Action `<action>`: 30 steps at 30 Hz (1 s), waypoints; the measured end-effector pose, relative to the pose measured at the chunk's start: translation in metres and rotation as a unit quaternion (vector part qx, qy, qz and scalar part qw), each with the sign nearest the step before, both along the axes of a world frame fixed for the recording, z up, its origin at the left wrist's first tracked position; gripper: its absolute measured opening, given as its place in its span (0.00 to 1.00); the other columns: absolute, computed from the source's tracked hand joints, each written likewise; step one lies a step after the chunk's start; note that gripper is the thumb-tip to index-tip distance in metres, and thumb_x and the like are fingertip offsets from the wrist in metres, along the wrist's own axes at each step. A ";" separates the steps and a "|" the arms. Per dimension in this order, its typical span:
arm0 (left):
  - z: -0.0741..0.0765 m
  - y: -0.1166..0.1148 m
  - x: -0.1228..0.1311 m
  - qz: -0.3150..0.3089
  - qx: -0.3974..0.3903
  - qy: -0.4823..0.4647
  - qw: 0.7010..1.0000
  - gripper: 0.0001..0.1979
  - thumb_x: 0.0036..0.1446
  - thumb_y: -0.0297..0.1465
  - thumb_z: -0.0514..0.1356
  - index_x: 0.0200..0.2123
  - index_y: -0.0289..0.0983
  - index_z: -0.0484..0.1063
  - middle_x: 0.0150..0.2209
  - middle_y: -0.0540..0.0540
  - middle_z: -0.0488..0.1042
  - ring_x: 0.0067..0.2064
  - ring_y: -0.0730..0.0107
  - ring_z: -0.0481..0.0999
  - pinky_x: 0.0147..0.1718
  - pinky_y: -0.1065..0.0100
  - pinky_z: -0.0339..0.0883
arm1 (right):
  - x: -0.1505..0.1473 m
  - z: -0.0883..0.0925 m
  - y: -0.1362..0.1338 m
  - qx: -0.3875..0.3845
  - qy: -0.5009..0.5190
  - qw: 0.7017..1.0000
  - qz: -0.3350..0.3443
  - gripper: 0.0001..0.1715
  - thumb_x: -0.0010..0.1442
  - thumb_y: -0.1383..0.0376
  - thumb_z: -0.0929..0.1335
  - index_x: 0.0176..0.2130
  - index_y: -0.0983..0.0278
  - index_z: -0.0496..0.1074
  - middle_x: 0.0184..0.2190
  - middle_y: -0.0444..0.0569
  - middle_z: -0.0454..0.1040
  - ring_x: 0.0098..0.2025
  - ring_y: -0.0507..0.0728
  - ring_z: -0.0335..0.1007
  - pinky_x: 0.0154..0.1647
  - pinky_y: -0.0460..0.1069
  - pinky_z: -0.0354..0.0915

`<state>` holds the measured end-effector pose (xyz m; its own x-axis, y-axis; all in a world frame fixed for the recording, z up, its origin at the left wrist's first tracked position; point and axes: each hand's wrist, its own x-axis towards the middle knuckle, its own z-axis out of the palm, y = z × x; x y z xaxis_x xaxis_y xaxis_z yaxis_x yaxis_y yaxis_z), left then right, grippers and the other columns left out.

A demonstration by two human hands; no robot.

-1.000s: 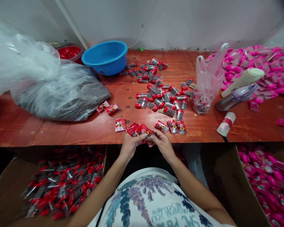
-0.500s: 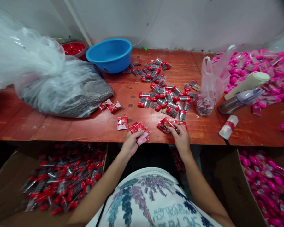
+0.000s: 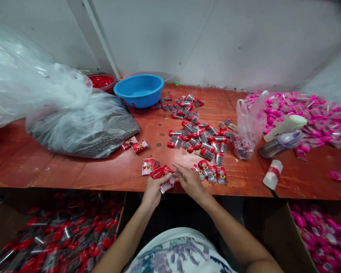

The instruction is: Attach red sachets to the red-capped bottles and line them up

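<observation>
My left hand is closed round several small red printed packets, thumb on top, at the table's front edge. Close against their right side is my right hand, its fingertips pinching at the edge of a packet; the exact grip is partly hidden. Just left of the held packets a single red-and-white packet lies flat. To the right of my right hand, a short row of red packets with grey contents rests on the wood. Two more packets lie beside the big plastic bag.
Small red-capped bottles are scattered mid-table. A clear bag of dark pieces and a blue basin stand left. Rightward are a small plastic bag, a water bottle, a paper roll and pink items. Boxes sit below.
My right hand has left the packets on the right and moved left to those in my left hand. The packets on the right now lie in a row. The view has tilted up.
</observation>
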<state>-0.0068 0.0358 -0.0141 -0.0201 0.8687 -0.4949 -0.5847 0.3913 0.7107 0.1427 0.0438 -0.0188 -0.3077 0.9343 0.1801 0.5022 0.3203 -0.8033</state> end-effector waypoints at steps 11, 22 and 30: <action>0.008 0.021 -0.024 0.090 -0.084 -0.136 0.983 0.05 0.49 0.17 0.62 0.27 0.31 0.73 0.24 0.46 0.75 0.23 0.74 0.74 0.23 0.73 0.71 | 0.015 0.006 0.099 -0.047 -0.364 0.923 -0.115 0.24 0.64 0.63 0.62 0.59 0.62 0.62 0.53 0.60 0.68 0.47 0.63 0.70 0.44 0.53 0.64; 0.008 0.019 -0.026 0.121 -0.179 -0.197 0.956 0.09 0.55 0.15 0.56 0.29 0.31 0.73 0.27 0.45 0.77 0.27 0.74 0.77 0.30 0.73 0.74 | -0.001 -0.009 0.015 -0.052 -0.244 0.964 0.095 0.25 0.61 0.59 0.66 0.57 0.62 0.67 0.67 0.59 0.49 0.68 0.69 0.42 0.62 0.64 0.51; 0.016 0.014 -0.017 0.116 -0.171 -0.205 0.957 0.09 0.54 0.15 0.57 0.27 0.33 0.72 0.23 0.50 0.72 0.22 0.79 0.72 0.22 0.78 0.69 | -0.006 -0.007 0.000 0.021 -0.240 0.965 -0.105 0.28 0.59 0.64 0.68 0.57 0.70 0.62 0.60 0.70 0.57 0.62 0.68 0.57 0.56 0.61 0.60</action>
<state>-0.0239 0.0501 0.0016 0.0639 0.6499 -0.7573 -0.8867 0.3852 0.2557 0.1368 0.0435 -0.0259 -0.1701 0.9799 0.1039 0.8701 0.1989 -0.4510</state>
